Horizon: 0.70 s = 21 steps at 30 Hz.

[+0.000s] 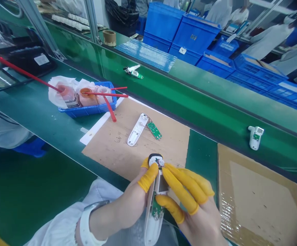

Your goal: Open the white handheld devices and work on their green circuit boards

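In my left hand [140, 191] lies an elongated white housing half [153, 230] with a black-rimmed head [155, 158]. Yellow finger cots cover the fingertips of both hands. My right hand [189, 201] pinches the circuit board [157, 209] inside the housing, its thumb at the board's edge beside a small grey screen [163, 184]. The right fingertips touch near thin wires just below the head. On brown cardboard [107, 145] ahead of my hands rests another white housing half [137, 130], joined by wires to a green circuit board [154, 130]. The left fingers behind the housing are hidden.
A blue tray [87, 111] holds paper-wrapped jars with red sticks. Two partly assembled devices, one farther back [134, 71] and one at right [255, 137], lie on the green conveyor belt [202, 118]. Taped cardboard [263, 201] lies at right. Blue crates [189, 32] and people stand beyond.
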Each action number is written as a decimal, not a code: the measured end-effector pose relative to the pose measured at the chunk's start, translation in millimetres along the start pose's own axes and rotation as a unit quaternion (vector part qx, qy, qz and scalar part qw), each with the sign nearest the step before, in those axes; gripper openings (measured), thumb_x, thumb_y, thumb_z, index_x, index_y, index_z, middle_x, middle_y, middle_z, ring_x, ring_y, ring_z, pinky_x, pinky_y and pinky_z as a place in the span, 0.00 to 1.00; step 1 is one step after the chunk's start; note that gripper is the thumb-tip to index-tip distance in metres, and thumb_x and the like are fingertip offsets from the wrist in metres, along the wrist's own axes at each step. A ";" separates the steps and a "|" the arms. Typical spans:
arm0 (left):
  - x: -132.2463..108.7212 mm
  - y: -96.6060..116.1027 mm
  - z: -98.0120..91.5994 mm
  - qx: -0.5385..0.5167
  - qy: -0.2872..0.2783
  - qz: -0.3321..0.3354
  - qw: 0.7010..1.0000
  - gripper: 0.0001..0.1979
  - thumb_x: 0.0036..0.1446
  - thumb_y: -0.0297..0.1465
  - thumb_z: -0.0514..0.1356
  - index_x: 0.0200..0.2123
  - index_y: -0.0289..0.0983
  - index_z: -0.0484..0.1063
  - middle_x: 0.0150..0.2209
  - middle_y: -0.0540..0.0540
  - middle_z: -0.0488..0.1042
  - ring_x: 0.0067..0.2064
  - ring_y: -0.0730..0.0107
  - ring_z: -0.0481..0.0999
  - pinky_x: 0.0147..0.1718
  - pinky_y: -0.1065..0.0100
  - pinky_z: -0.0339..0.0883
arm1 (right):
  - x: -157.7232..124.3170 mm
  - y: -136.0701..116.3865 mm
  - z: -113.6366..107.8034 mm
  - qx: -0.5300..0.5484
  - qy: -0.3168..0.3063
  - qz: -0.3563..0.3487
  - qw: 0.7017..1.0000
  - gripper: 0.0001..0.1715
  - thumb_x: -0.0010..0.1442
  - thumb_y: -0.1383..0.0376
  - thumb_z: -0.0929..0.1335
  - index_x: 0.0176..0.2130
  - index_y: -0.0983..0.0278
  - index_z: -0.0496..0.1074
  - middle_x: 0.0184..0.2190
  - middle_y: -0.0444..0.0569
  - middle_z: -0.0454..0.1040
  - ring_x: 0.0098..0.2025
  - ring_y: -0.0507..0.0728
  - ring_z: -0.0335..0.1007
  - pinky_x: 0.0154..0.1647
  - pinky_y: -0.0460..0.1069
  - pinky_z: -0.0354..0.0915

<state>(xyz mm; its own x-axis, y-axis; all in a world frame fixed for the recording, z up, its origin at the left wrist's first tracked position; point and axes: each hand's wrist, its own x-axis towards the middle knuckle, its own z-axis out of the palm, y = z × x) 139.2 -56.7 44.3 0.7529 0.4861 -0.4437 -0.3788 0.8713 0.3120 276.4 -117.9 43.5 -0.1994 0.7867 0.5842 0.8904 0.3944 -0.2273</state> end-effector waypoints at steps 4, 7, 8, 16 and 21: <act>0.4 -2.1 -2.8 0.028 -0.024 0.023 0.999 0.24 0.49 0.51 0.63 0.44 0.41 0.71 0.49 0.45 0.75 0.59 0.56 0.66 0.62 0.52 0.48 | 2.9 -1.0 -1.1 -0.033 0.003 0.008 0.999 0.12 0.67 0.61 0.63 0.45 0.66 0.70 0.40 0.55 0.77 0.46 0.58 0.68 0.45 0.54 0.64; 1.7 -3.5 -1.9 0.050 -0.043 0.027 0.997 0.25 0.51 0.52 0.61 0.45 0.41 0.70 0.48 0.44 0.75 0.57 0.57 0.68 0.60 0.52 0.53 | 3.6 0.1 -3.0 -0.033 -0.003 0.017 0.999 0.11 0.67 0.62 0.63 0.45 0.65 0.70 0.40 0.54 0.77 0.45 0.58 0.69 0.44 0.54 0.63; 2.1 -3.7 -0.4 0.051 -0.037 0.024 0.998 0.27 0.48 0.53 0.62 0.45 0.41 0.69 0.47 0.44 0.75 0.56 0.56 0.69 0.59 0.53 0.55 | 3.8 1.0 -3.9 -0.029 -0.009 0.012 0.999 0.11 0.67 0.63 0.63 0.46 0.66 0.69 0.41 0.55 0.77 0.45 0.58 0.68 0.44 0.54 0.63; 10.4 -7.6 12.6 0.159 0.073 0.029 0.984 0.30 0.43 0.52 0.66 0.44 0.40 0.64 0.34 0.48 0.74 0.40 0.65 0.75 0.41 0.64 0.66 | 3.4 7.7 -3.9 -0.007 0.001 0.035 0.999 0.13 0.65 0.64 0.65 0.48 0.66 0.69 0.42 0.54 0.76 0.46 0.60 0.68 0.46 0.55 0.62; 16.8 -6.8 14.4 0.169 0.072 0.079 0.980 0.27 0.47 0.57 0.58 0.31 0.36 0.66 0.21 0.53 0.68 0.24 0.76 0.67 0.24 0.72 0.60 | -10.4 2.2 -3.1 0.080 0.033 0.142 0.986 0.29 0.64 0.55 0.65 0.59 0.63 0.59 0.46 0.52 0.72 0.48 0.59 0.70 0.45 0.55 0.67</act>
<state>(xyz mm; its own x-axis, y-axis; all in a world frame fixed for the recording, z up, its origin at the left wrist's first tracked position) 162.2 -55.4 46.9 0.6063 0.6387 -0.4737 -0.2665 0.7245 0.6357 281.6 -126.7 39.3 0.0807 0.8464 0.5265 0.8294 0.2359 -0.5064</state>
